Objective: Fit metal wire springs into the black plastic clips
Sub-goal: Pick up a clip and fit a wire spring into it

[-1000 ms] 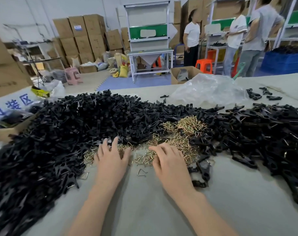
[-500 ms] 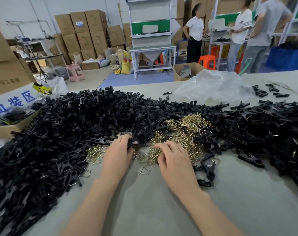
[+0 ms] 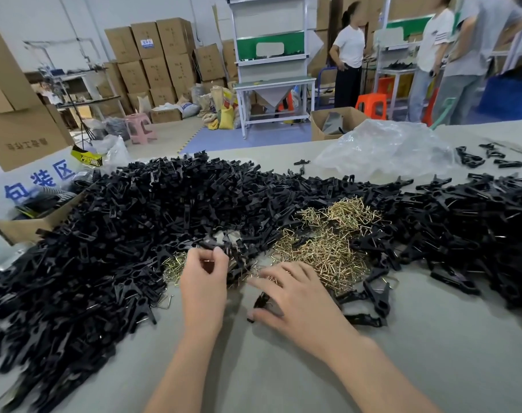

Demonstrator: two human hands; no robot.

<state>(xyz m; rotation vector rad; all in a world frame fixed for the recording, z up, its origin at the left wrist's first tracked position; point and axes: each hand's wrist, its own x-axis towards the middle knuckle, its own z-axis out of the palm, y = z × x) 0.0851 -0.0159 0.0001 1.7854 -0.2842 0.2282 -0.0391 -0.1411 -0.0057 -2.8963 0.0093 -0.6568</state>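
Observation:
A huge heap of black plastic clips (image 3: 104,234) covers the grey table's left and middle. More black clips (image 3: 462,234) lie on the right. Between them sits a pile of brass wire springs (image 3: 328,242), with a smaller cluster of springs (image 3: 173,263) by my left hand. My left hand (image 3: 204,284) is curled at the heap's front edge and pinches a black clip (image 3: 212,248) in its fingertips. My right hand (image 3: 298,302) lies low over the table, its thumb holding a black clip (image 3: 261,302) under the palm while its fingertips touch the springs.
A few loose clips (image 3: 373,296) lie right of my right hand. A crumpled clear plastic bag (image 3: 385,150) sits at the back of the table (image 3: 283,368). An open cardboard box (image 3: 24,228) stands at the left edge. People stand at workbenches behind.
My left hand went from lying flat on the springs to curling up with a clip in its fingertips. My right hand slid toward me and now has a black clip by its thumb.

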